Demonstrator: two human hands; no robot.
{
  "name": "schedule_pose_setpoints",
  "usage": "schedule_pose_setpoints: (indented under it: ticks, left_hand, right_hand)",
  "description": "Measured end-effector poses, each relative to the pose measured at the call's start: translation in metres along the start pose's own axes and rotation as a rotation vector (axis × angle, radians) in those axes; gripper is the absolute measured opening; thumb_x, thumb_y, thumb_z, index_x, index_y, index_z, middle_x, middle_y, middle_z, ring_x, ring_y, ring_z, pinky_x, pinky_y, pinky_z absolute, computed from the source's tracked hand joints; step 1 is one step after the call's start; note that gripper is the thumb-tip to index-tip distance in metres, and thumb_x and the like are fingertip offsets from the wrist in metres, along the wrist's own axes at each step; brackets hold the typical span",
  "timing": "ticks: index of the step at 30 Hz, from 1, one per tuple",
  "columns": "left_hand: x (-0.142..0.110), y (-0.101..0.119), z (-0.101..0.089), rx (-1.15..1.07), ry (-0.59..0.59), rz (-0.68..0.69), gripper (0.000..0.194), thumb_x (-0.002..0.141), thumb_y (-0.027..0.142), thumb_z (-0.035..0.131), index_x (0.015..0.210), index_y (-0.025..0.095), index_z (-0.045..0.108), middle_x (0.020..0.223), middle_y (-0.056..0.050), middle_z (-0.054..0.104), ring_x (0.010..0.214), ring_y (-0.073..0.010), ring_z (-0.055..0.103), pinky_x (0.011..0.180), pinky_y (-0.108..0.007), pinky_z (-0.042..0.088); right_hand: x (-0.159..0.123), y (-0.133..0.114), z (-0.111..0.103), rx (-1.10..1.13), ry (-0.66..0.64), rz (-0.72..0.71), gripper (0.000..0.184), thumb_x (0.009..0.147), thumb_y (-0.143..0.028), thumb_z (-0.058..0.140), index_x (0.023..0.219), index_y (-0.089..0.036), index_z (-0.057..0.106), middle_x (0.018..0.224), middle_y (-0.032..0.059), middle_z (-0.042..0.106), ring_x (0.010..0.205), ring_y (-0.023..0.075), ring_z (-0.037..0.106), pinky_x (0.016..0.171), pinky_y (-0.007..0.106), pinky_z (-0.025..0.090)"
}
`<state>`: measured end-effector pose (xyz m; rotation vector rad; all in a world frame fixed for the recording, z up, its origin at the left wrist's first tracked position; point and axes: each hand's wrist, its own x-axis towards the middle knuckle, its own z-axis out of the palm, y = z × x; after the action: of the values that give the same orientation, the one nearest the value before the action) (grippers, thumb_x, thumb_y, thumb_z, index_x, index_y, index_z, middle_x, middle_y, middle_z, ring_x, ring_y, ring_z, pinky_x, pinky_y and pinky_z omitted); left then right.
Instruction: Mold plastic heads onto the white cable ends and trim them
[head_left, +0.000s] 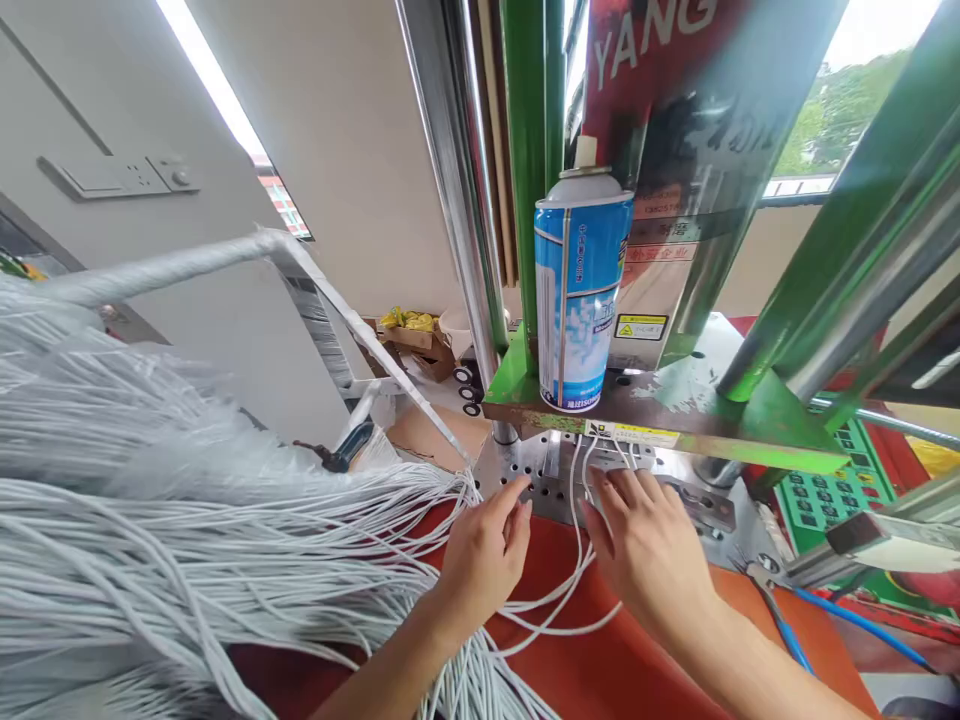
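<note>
My left hand (487,540) is beside the ends of a thick bundle of white cables (322,540), its thumb and forefinger apart with nothing visible between them. My right hand (651,535) reaches over the metal mould (600,460) under the green press plate (697,395), fingers stretched forward and thumb apart. Several thin white cables (576,500) run from the mould down past its thumb and loop onto the red-orange surface (547,560). Its fingertips are partly turned away from view. On the press plate a blue and white spray can (581,295) stands upright.
Blue-handled pliers (784,620) lie at the right on the table. Behind them is a green button panel (832,490). A white-wrapped frame (172,268) rises at left over the cables. Steel and green posts (529,180) flank the press. A cardboard box (420,350) sits on the floor.
</note>
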<state>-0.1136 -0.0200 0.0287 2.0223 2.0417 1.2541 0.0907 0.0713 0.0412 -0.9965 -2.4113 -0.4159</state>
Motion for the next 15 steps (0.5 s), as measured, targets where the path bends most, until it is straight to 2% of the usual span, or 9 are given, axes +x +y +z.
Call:
schedule_pose_setpoints:
  ticks: [3,5,10,15]
  left_hand:
    - [0.023,-0.009,0.011,0.016,0.03,-0.003,0.032,0.104,0.02,0.052,0.132,0.015,0.066,0.097,-0.008,0.081,0.078,-0.0193,0.076,0.074,-0.03,0.058]
    - [0.029,-0.015,0.012,-0.001,0.059,-0.027,0.03,0.105,0.022,0.051,0.129,0.015,0.068,0.098,-0.009,0.081,0.076,-0.0182,0.075,0.07,-0.028,0.057]
    - [0.015,-0.026,0.008,-0.01,0.031,-0.034,0.025,0.106,0.023,0.051,0.115,0.016,0.073,0.09,-0.006,0.08,0.066,-0.0153,0.07,0.067,-0.027,0.053]
    - [0.011,-0.023,0.005,-0.033,-0.002,-0.004,0.025,0.106,0.023,0.05,0.108,0.019,0.074,0.083,-0.004,0.077,0.064,-0.0153,0.067,0.066,-0.026,0.052]
  right_hand:
    - [0.037,-0.02,0.014,-0.072,-0.034,0.03,0.028,0.102,-0.025,0.057,0.119,-0.009,0.072,0.1,0.0163,0.071,0.091,0.0308,0.061,0.077,0.043,0.042]
    - [0.051,-0.025,0.022,-0.098,-0.046,0.039,0.022,0.099,-0.017,0.057,0.111,-0.01,0.074,0.102,0.0183,0.072,0.093,0.0318,0.061,0.08,0.044,0.043]
    - [0.057,-0.02,0.033,-0.137,-0.064,0.076,0.022,0.093,-0.008,0.056,0.103,-0.013,0.075,0.096,0.0173,0.074,0.089,0.0306,0.063,0.082,0.043,0.042]
    - [0.061,-0.005,0.044,-0.099,-0.05,0.117,0.026,0.092,-0.005,0.051,0.09,-0.015,0.076,0.082,0.0156,0.074,0.079,0.0288,0.063,0.077,0.042,0.039]
